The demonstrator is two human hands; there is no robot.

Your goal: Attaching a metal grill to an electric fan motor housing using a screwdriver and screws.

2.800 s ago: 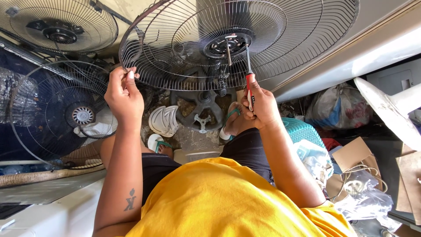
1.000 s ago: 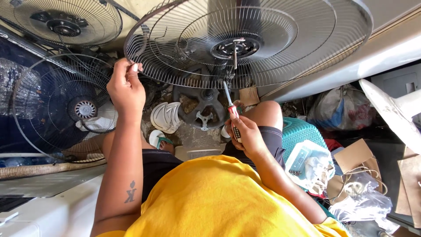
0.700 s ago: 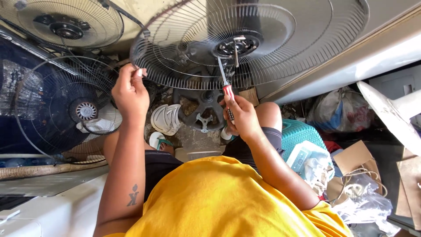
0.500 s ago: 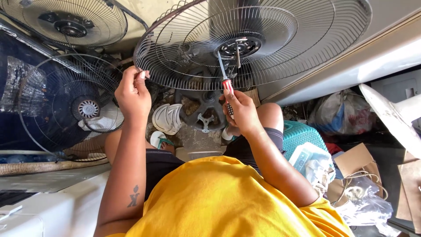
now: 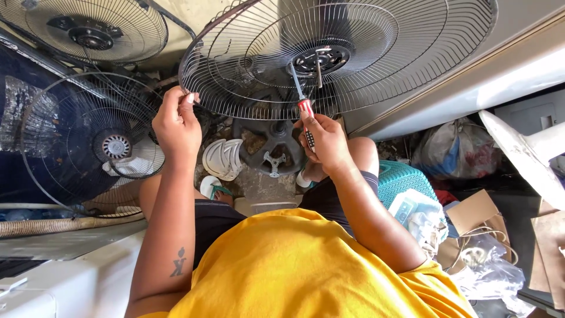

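A large round wire fan guard (image 5: 412, 53) hangs in front of me, its black hub (image 5: 322, 58) near the middle with a metal shaft sticking out. My left hand (image 5: 176, 126) grips the guard's rim at its left edge. My right hand (image 5: 323, 141) holds a screwdriver (image 5: 301, 103) with a red and black handle. Its metal tip points up at the hub, just left of the shaft. Below the guard sits a black round fan base (image 5: 272, 144) between my knees.
Two more wire fan guards (image 5: 94, 35) (image 5: 88, 141) lie at the left. A teal basket (image 5: 403, 179), plastic bags (image 5: 447, 153), cardboard pieces (image 5: 477, 215) and a white fan blade (image 5: 524, 153) crowd the right. White sandals (image 5: 223, 159) lie by the base.
My right hand has lifted the screwdriver from beside my knee up to the hub. My left hand has stayed on the guard's rim.
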